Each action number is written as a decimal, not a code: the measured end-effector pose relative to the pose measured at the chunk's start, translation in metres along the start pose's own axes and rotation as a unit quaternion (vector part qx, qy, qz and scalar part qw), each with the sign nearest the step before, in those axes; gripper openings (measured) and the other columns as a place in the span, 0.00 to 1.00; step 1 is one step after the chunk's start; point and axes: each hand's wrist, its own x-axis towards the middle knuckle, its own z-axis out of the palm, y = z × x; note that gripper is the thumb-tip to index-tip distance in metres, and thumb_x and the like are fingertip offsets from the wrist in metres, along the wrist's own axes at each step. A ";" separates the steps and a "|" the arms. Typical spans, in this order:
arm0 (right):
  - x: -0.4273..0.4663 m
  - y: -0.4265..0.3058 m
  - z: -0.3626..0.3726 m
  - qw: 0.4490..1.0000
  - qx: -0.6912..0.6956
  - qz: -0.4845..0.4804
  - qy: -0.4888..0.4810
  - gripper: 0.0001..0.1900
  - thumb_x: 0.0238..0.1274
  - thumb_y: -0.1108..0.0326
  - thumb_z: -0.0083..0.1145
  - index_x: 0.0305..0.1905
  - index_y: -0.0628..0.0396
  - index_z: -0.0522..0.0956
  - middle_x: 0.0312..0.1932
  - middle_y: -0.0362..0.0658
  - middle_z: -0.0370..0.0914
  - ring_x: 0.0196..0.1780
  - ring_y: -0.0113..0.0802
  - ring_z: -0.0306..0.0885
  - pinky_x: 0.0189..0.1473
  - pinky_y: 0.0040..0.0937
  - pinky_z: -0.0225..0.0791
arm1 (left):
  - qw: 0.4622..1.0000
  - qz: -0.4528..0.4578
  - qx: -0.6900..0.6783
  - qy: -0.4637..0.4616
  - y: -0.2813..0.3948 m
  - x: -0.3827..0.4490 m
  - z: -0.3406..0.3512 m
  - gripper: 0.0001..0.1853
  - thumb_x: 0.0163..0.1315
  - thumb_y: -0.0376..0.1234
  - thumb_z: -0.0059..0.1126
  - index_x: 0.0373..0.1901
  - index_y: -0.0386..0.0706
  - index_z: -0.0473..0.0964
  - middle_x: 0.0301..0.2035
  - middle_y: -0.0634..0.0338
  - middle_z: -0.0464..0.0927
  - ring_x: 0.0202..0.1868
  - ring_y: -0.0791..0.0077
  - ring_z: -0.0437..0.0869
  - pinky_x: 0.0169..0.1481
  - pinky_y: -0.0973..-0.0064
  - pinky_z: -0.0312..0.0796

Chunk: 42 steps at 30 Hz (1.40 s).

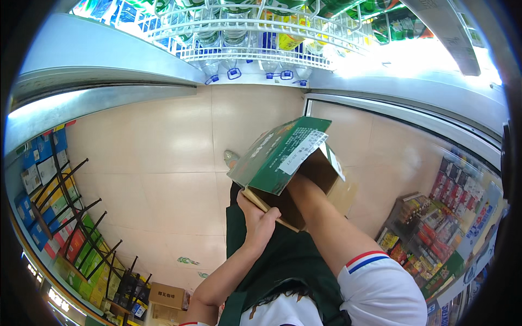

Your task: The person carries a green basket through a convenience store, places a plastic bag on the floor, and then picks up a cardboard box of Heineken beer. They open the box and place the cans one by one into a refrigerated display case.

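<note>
A green printed cardboard box [269, 159] is held up in front of my dark green apron [281, 261], its open end turned towards me. My left hand [257, 222] grips a brown flap [261, 200] at the near lower edge, thumb on top. My right forearm [322, 216] reaches into the opening, so the hand itself is hidden inside and I cannot see what it touches. A white label [301, 153] with writing lies across the upper flap. The contents of the box are not visible.
Ahead is a lit drinks cooler with white wire racks [253, 26] of bottles. Large bottles with blue handles [233, 73] stand at its bottom. A glass door [408, 134] stands at right. Stacked cartons [81, 240] and black rods [69, 191] are at left, packaged goods [432, 228] at right.
</note>
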 end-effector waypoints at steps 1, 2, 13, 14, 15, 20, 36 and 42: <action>-0.010 -0.001 -0.009 1.000 -0.005 -0.008 -0.022 0.31 0.54 0.55 0.52 0.62 0.60 0.67 0.64 0.54 0.66 0.65 0.45 0.64 0.63 0.41 0.60 | 1.000 0.002 0.003 -0.001 -0.004 0.002 0.000 0.40 0.41 0.21 0.56 0.58 0.31 0.48 0.49 0.50 0.56 0.53 0.61 0.65 0.56 0.71 0.65; -0.023 -0.002 -0.022 0.999 -0.009 -0.016 -0.049 0.33 0.53 0.54 0.54 0.62 0.59 0.67 0.64 0.54 0.66 0.65 0.45 0.64 0.63 0.40 0.60 | 1.000 -0.002 -0.014 -0.005 -0.008 0.005 0.000 0.40 0.40 0.21 0.56 0.58 0.31 0.49 0.49 0.50 0.56 0.53 0.61 0.65 0.57 0.71 0.64; -0.239 0.074 -0.264 0.864 0.434 -0.195 -0.164 0.35 0.42 0.53 0.65 0.54 0.66 0.71 0.46 0.53 0.76 0.46 0.37 0.76 0.50 0.27 0.68 | 0.994 -0.078 -0.074 0.016 -0.016 0.047 0.000 0.35 0.36 0.19 0.56 0.52 0.32 0.57 0.42 0.52 0.66 0.42 0.65 0.73 0.39 0.73 0.71; -0.245 0.080 -0.280 0.839 0.494 -0.216 -0.075 0.30 0.46 0.58 0.62 0.53 0.65 0.70 0.46 0.53 0.76 0.45 0.38 0.77 0.47 0.30 0.71 | 0.994 -0.074 -0.073 0.026 -0.015 0.047 -0.003 0.35 0.36 0.19 0.56 0.52 0.32 0.57 0.42 0.52 0.66 0.42 0.66 0.72 0.39 0.73 0.71; -0.249 0.090 -0.304 0.746 0.589 -0.259 -0.170 0.29 0.49 0.59 0.57 0.55 0.67 0.68 0.46 0.57 0.75 0.42 0.42 0.78 0.45 0.37 0.74 | 0.994 -0.077 -0.071 0.037 -0.014 0.046 -0.006 0.35 0.36 0.18 0.56 0.53 0.32 0.57 0.42 0.52 0.66 0.42 0.66 0.72 0.39 0.73 0.71; -0.219 0.114 -0.363 0.433 0.853 -0.289 -0.036 0.34 0.61 0.47 0.47 0.57 0.72 0.63 0.47 0.60 0.71 0.44 0.44 0.77 0.45 0.37 0.75 | 0.993 -0.051 -0.098 0.048 -0.007 0.036 -0.024 0.39 0.36 0.19 0.54 0.56 0.33 0.53 0.43 0.51 0.65 0.44 0.66 0.71 0.41 0.74 0.70; -0.177 0.117 -0.431 0.126 0.965 -0.117 -0.200 0.30 0.54 0.54 0.57 0.54 0.66 0.61 0.44 0.52 0.66 0.47 0.45 0.76 0.47 0.39 0.79 | 0.994 -0.038 -0.084 0.059 -0.002 0.030 -0.033 0.40 0.35 0.19 0.54 0.57 0.35 0.53 0.45 0.52 0.64 0.46 0.66 0.70 0.44 0.75 0.70; -0.228 0.110 -0.414 0.154 0.961 -0.174 -0.152 0.45 0.54 0.54 0.60 0.70 0.57 0.46 0.69 0.63 0.40 0.62 0.52 0.67 0.51 0.40 0.77 | 0.993 -0.037 -0.098 0.061 0.005 0.023 -0.032 0.41 0.35 0.19 0.54 0.58 0.35 0.52 0.44 0.52 0.64 0.45 0.66 0.70 0.43 0.75 0.70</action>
